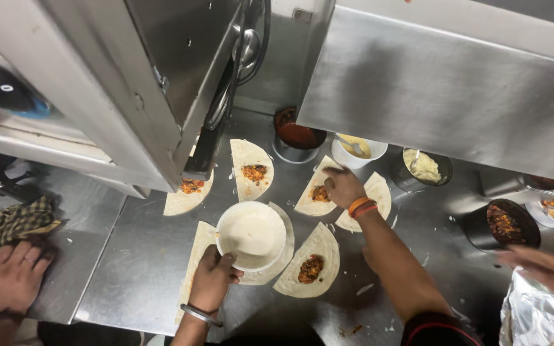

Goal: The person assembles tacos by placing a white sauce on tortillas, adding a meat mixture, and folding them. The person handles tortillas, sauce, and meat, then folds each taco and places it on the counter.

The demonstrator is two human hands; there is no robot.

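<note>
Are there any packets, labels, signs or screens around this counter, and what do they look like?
No labels, signs or screens show.
Foil wrap: crinkled silver sheet at the counter's lower right corner, beside another person's hand.
Everything else stands unpackaged: open bowls and tins of filling behind the cut flatbreads, and the white bowl that the left hand holds.

Brushed steel counter [142, 256], crinkled shiny foil [533, 314], checked cloth [11, 224]
</note>
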